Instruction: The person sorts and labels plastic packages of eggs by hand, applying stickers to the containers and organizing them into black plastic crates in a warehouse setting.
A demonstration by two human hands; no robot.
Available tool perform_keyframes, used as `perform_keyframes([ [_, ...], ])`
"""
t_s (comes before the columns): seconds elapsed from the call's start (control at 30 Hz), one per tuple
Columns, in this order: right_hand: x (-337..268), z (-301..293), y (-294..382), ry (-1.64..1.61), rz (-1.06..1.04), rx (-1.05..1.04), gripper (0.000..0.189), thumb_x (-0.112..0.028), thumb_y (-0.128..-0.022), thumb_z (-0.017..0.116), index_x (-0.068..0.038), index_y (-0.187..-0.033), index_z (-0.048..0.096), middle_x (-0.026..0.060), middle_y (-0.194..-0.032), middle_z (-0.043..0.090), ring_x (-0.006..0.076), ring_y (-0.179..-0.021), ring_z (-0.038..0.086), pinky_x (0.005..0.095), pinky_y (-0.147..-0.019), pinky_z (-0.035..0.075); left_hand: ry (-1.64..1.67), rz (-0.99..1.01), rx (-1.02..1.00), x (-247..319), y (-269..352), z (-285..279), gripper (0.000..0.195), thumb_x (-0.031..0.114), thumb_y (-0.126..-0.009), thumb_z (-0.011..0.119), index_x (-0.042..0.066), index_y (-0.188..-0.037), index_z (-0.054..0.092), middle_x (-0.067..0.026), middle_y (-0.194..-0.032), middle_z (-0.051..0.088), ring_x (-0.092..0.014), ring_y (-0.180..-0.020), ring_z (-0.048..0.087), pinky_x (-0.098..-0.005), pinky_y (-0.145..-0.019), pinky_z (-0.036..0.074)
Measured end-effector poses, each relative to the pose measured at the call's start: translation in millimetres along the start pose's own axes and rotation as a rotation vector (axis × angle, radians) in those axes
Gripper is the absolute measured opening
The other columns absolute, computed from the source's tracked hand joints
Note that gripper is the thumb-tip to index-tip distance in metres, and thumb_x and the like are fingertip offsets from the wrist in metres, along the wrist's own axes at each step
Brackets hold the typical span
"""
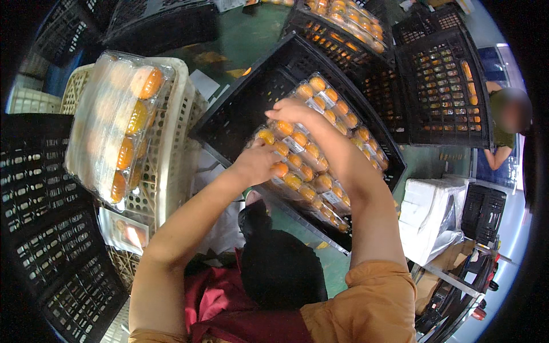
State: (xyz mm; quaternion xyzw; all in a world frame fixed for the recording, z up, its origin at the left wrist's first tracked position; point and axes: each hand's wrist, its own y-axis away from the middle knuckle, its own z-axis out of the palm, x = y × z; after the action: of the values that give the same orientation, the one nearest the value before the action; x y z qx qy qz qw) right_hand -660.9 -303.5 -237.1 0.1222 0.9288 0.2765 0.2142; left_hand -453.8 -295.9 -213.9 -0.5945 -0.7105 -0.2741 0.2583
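A black plastic crate (240,94) stands before me with several clear clamshell packs of orange fruit (313,154) lying side by side in it. My left hand (257,165) is at the near left end of one pack, its fingers on the edge of the clear plastic. Across the far end of that pack reaches my right hand (291,111), its fingers bent over the plastic; its palm side is hidden. Several packs carry white labels bearing writing. To the left, a stack of clear packs of orange fruit (124,124) rests on a cream plastic basket (171,150).
Black crates stand at the left (47,206) and the upper right (446,90), some holding packed fruit. A white foam box (429,214) sits at the right, near a metal-edged shelf (454,281). A person (504,111) is at the far right.
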Motion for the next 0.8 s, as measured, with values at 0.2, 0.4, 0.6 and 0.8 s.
perform_keyframes([
  [0.2, -47.2, -7.8, 21.2, -0.097, 0.13, -0.271, 0.05, -0.052, -0.081, 0.041, -0.009, -0.089, 0.065, 0.0143, -0.097, 0.061, 0.0321, -0.094, 0.056, 0.0397, -0.086, 0.04, 0.037, -0.073, -0.24, -9.3, 18.9, -13.7, 0.032, 0.018, -0.068, 0.066, 0.013, -0.099, 0.059, -0.005, -0.104, 0.054, -0.028, -0.103, 0.045, -0.0358, -0.089, 0.038],
  [0.4, -46.0, 47.4, 43.6, 0.175, -0.211, 0.173, 0.03, -0.036, -0.08, 0.046, -0.015, -0.088, 0.065, 0.0097, -0.089, 0.062, 0.0316, -0.085, 0.058, 0.0446, -0.076, 0.042, -0.141, -0.191, 0.016, 1.4, 20.8, -6.2, 0.061, 0.019, -0.061, 0.07, 0.013, -0.117, 0.047, -0.0099, -0.112, 0.049, -0.028, -0.107, 0.044, -0.0366, -0.083, 0.045],
  [0.6, -13.3, 50.0, 28.0, -0.775, 0.0, 0.482, 0.039, -0.035, -0.089, 0.045, -0.001, -0.102, 0.057, 0.0089, -0.091, 0.061, 0.0155, -0.09, 0.056, 0.0294, -0.078, 0.043, 0.104, -0.474, -0.025, -16.6, -7.8, 1.6, 0.099, 0.029, -0.064, 0.072, 0.005, -0.136, 0.008, -0.0234, -0.138, 0.017, -0.036, -0.126, 0.023, -0.0352, -0.099, 0.031],
  [0.8, 19.4, 14.2, -14.3, -0.126, -0.177, 0.739, 0.025, -0.028, -0.086, 0.048, -0.005, -0.088, 0.059, 0.0055, -0.084, 0.061, 0.021, -0.084, 0.056, 0.0346, -0.075, 0.042, 0.326, -0.382, -0.115, -33.3, -15.8, 1.6, 0.1, 0.033, -0.064, 0.072, 0.0, -0.136, 0.01, -0.0206, -0.139, 0.021, -0.028, -0.127, 0.026, -0.031, -0.102, 0.026],
])
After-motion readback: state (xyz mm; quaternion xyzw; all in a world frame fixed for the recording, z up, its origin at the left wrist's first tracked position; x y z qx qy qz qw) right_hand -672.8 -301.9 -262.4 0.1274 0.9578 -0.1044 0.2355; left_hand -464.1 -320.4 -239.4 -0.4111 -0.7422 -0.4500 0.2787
